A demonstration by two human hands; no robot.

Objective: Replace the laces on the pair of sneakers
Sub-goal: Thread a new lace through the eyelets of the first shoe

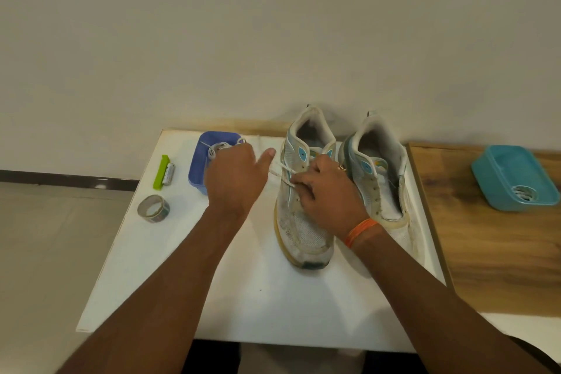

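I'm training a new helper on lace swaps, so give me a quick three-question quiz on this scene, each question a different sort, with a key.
1. True or false: the right sneaker has a lace threaded through its eyelets.
2. Which hand rests on the left sneaker? A) left hand B) right hand C) neither
3. Fill in: the coiled laces behind the left hand lie in a ____ tray.

Key
1. False; its eyelets look bare.
2. B; it pinches the white lace at the eyelets, and that lace runs across towards the left hand.
3. Blue.
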